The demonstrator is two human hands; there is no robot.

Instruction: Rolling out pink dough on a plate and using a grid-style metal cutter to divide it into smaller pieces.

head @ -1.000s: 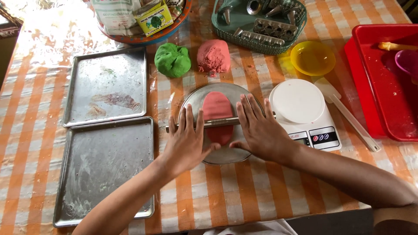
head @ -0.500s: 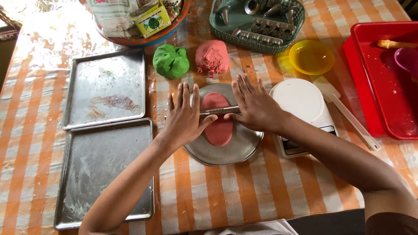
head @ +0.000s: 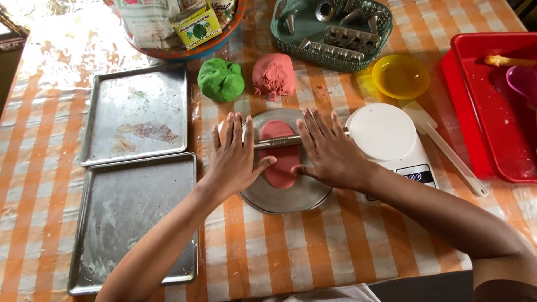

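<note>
A flattened oval of pink dough [head: 281,152] lies on a round metal plate [head: 291,198] at the table's middle. A thin metal rolling pin [head: 278,141] rests across the dough's far half. My left hand [head: 235,156] lies flat on the pin's left end, fingers spread. My right hand [head: 330,151] presses flat on its right end. Neither hand grips the pin; both palms rest on it.
Two metal baking trays [head: 137,112] [head: 134,223] lie at the left. A green dough ball [head: 221,79] and a pink dough ball [head: 273,74] sit behind the plate. A white kitchen scale [head: 389,137], white spatula [head: 447,151], yellow bowl [head: 400,76], green basket [head: 333,33] and red tray [head: 492,112] stand right.
Both hands have pushed the rolling pin away from me, from the dough's middle to its far half. The dough looks longer and flatter.
</note>
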